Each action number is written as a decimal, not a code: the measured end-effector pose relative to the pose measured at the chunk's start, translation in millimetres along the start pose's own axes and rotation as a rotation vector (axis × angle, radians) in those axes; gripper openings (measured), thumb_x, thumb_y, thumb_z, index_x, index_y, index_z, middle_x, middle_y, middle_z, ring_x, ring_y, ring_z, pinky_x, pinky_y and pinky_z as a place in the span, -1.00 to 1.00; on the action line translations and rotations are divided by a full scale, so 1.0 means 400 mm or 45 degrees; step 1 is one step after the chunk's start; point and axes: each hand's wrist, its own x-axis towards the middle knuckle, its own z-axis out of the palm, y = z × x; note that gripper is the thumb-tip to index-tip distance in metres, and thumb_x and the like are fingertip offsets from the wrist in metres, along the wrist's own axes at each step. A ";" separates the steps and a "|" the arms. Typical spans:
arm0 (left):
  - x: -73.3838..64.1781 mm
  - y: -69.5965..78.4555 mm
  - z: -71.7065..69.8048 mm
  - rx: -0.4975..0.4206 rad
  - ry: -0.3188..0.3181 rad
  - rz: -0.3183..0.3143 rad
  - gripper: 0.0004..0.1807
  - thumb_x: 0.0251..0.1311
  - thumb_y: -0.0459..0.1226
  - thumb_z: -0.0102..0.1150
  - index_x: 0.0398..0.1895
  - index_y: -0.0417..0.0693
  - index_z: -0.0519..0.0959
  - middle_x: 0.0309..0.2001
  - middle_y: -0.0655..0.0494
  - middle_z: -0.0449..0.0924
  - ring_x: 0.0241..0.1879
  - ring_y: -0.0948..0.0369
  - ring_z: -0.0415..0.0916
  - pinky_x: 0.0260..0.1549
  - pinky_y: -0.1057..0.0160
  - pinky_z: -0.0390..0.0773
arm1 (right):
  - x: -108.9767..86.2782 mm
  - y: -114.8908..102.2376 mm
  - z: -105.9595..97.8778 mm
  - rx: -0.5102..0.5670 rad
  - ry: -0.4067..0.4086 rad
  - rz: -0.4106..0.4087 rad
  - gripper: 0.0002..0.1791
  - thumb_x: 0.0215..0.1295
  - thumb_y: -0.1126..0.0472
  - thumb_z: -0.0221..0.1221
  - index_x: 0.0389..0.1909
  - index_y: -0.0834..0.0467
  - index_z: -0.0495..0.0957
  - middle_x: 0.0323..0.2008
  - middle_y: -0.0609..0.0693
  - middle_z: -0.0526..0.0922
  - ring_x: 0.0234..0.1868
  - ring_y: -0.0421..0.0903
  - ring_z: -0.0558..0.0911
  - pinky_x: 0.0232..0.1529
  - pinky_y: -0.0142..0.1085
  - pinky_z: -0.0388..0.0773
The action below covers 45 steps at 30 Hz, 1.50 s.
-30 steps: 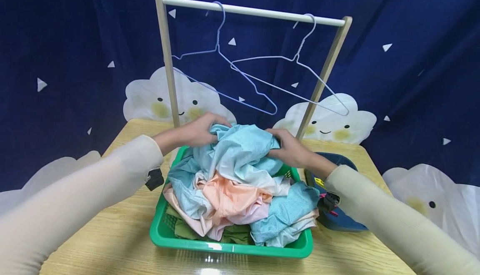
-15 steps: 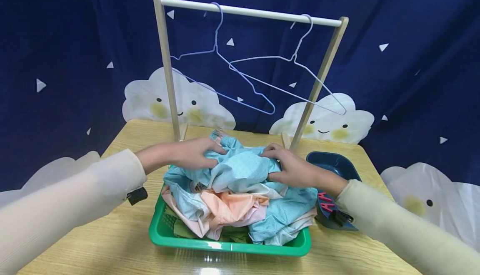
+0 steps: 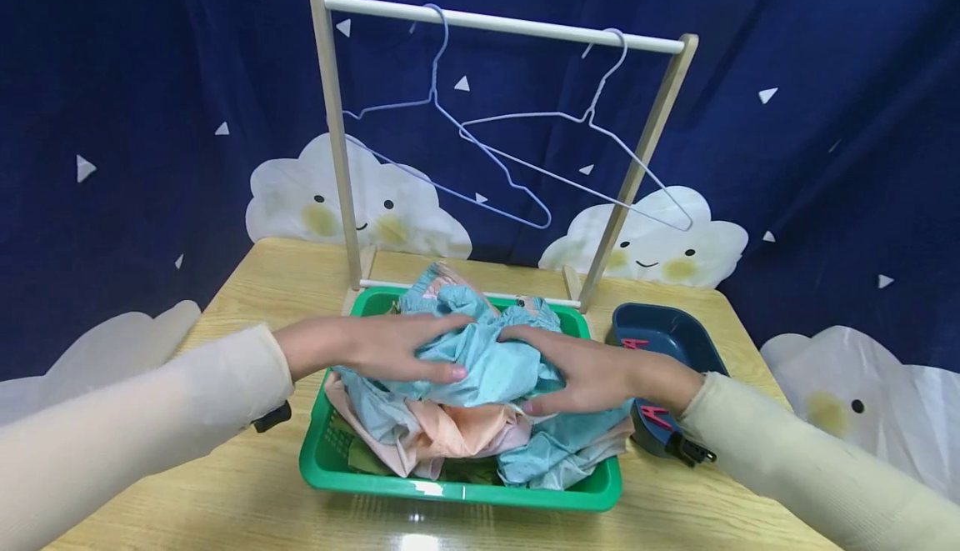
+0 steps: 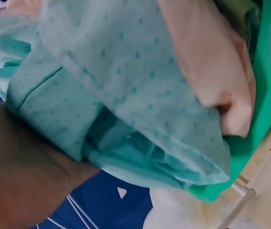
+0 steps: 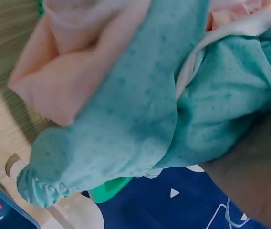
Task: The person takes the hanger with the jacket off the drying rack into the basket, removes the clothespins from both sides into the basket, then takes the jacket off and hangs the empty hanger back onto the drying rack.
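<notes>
A crumpled teal garment [image 3: 487, 368] with small dots lies on top of the clothes in a green basket [image 3: 375, 482]. My left hand [image 3: 401, 347] rests on its left side with fingers stretched over the cloth. On its right side lies my right hand [image 3: 588, 368], fingers extended and thumb apart. Peach cloth [image 3: 461, 426] shows beneath, beside another teal piece [image 3: 558, 447]. In the left wrist view the hand [image 4: 28, 176] is blurred at the edge of the dotted fabric [image 4: 126, 71]. The right wrist view shows teal cloth [image 5: 121, 119], with fingertips hidden.
Behind the basket stands a rack [image 3: 502, 20] carrying a blue hanger [image 3: 435, 92] and a pale hanger [image 3: 592, 109]. A dark blue bin [image 3: 671, 326] with red clips [image 3: 655, 416] sits to the right on the wooden table [image 3: 247, 418].
Both hands have come down and nearer with the teal garment, pressing it onto the pile. Their fingers have spread from gathered cloth to lying over it. The basket's back rim now shows.
</notes>
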 end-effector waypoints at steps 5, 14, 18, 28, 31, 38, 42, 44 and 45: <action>-0.012 0.024 0.029 0.189 -0.157 -0.168 0.11 0.15 0.48 0.03 0.65 0.29 -0.13 0.66 -0.09 -0.23 0.63 -0.12 -0.19 0.49 -0.31 0.02 | -0.018 -0.006 0.017 -0.066 -0.162 0.064 0.10 0.21 -0.37 0.25 0.61 -0.38 -0.22 0.66 -0.08 -0.19 0.65 0.08 -0.13 0.50 0.36 -0.10; -0.003 0.037 0.087 0.388 -0.253 -0.378 0.22 -0.05 0.46 0.28 0.63 0.44 -0.11 0.68 0.04 -0.29 0.64 -0.17 -0.30 0.43 -0.48 -0.14 | -0.020 0.008 0.064 -0.253 -0.330 0.226 0.37 -0.07 -0.42 0.43 0.59 -0.46 -0.36 0.67 -0.09 -0.35 0.63 0.32 -0.29 0.42 0.51 -0.19; 0.008 0.026 0.106 0.383 -0.266 -0.425 0.22 -0.05 0.43 0.31 0.64 0.38 -0.08 0.68 0.04 -0.29 0.63 -0.18 -0.26 0.40 -0.47 0.00 | 0.006 0.010 0.076 -0.293 -0.355 0.252 0.42 -0.10 -0.38 0.48 0.59 -0.44 -0.37 0.66 -0.09 -0.37 0.62 0.35 -0.25 0.44 0.45 -0.07; 0.056 0.015 0.128 0.435 -0.359 -0.461 0.23 -0.03 0.39 0.34 0.64 0.27 -0.06 0.66 -0.07 -0.23 0.64 -0.17 -0.29 0.50 -0.32 -0.07 | 0.062 0.014 0.085 -0.378 -0.432 0.385 0.48 -0.20 -0.30 0.57 0.64 -0.25 -0.25 0.67 -0.13 -0.35 0.65 0.23 -0.19 0.49 0.33 0.00; 0.067 0.016 0.129 0.459 -0.385 -0.470 0.22 -0.03 0.39 0.35 0.64 0.26 -0.04 0.66 -0.08 -0.22 0.64 -0.15 -0.30 0.54 -0.24 -0.10 | 0.074 0.012 0.091 -0.408 -0.447 0.427 0.49 -0.22 -0.30 0.58 0.64 -0.22 -0.22 0.66 -0.16 -0.36 0.66 0.20 -0.19 0.50 0.30 0.03; 0.092 0.014 0.135 0.541 -0.414 -0.543 0.22 -0.10 0.45 0.33 0.62 0.31 0.03 0.66 0.01 -0.22 0.61 -0.14 -0.10 0.50 -0.14 0.13 | 0.103 0.008 0.109 -0.480 -0.476 0.543 0.33 -0.27 -0.28 0.61 0.58 -0.14 0.13 0.65 -0.25 -0.31 0.66 0.14 -0.16 0.47 0.19 0.22; 0.111 0.012 0.138 0.608 -0.446 -0.555 0.21 -0.12 0.48 0.31 0.61 0.31 0.08 0.66 0.05 -0.21 0.55 -0.05 0.09 0.43 0.00 0.28 | 0.121 0.006 0.118 -0.579 -0.522 0.575 0.20 -0.26 -0.32 0.59 0.49 -0.08 0.32 0.65 -0.25 -0.30 0.66 0.12 -0.14 0.49 0.14 0.21; 0.120 0.014 0.139 0.641 -0.473 -0.569 0.21 -0.13 0.50 0.29 0.60 0.31 0.10 0.67 0.11 -0.22 0.55 0.01 0.09 0.42 0.06 0.30 | 0.128 0.007 0.121 -0.624 -0.558 0.583 0.18 -0.24 -0.33 0.58 0.48 -0.08 0.32 0.66 -0.23 -0.30 0.66 0.12 -0.14 0.50 0.12 0.20; 0.124 0.017 0.139 0.655 -0.488 -0.580 0.21 -0.13 0.51 0.28 0.60 0.31 0.11 0.67 0.14 -0.22 0.56 0.03 0.08 0.42 0.09 0.30 | 0.131 0.008 0.123 -0.644 -0.577 0.586 0.18 -0.23 -0.33 0.57 0.49 -0.08 0.31 0.66 -0.22 -0.30 0.66 0.12 -0.14 0.51 0.12 0.20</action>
